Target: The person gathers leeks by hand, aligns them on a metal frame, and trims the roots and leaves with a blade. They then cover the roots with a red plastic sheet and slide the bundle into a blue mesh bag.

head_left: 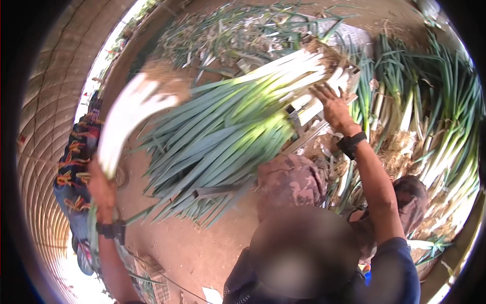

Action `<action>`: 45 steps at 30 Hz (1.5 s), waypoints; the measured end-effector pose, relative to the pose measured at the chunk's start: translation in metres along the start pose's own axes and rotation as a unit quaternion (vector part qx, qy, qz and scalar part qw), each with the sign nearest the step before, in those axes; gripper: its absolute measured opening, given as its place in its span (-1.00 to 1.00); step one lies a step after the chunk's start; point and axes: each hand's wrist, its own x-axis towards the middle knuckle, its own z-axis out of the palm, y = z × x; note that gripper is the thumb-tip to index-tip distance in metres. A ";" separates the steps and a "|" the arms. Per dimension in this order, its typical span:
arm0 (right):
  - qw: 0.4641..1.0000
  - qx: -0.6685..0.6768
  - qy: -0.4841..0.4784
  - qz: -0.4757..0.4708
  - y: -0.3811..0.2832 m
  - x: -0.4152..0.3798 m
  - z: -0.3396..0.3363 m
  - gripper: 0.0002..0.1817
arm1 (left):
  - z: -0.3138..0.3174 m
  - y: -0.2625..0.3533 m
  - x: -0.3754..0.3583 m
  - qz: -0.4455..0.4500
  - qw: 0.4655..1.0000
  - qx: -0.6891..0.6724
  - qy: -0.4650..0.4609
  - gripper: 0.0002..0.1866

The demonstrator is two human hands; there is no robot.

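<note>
My left hand, blurred by motion, is closed around a bunch of leeks out at the left. Their white shanks rise and their brown roots point up and to the right. At the right, my right hand lies with fingers spread over the white ends of a large pile of leeks. The pile's green leaves fan down and left, and its roots are at the upper right. Part of a low support shows beneath the pile; the rest is hidden.
Many more leeks stand and lie along the right side. Loose leaves and trimmings heap up at the back. A ribbed curved wall is on the left, with dark bundles tied in orange beside it. Bare earth floor lies below.
</note>
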 end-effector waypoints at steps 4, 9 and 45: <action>0.999 0.024 -0.037 0.016 -0.002 -0.003 -0.005 -0.15 | 0.058 0.172 0.048 0.141 0.977 -0.135 -0.081 -0.15; 0.997 0.003 -0.080 0.005 0.001 -0.007 -0.010 -0.15 | 0.059 0.373 0.102 0.235 0.928 -0.211 -0.197 -0.47; 0.996 0.062 -0.030 0.054 0.038 0.079 -0.001 -0.22 | 0.104 0.378 0.098 0.484 0.812 -0.216 -0.244 -0.16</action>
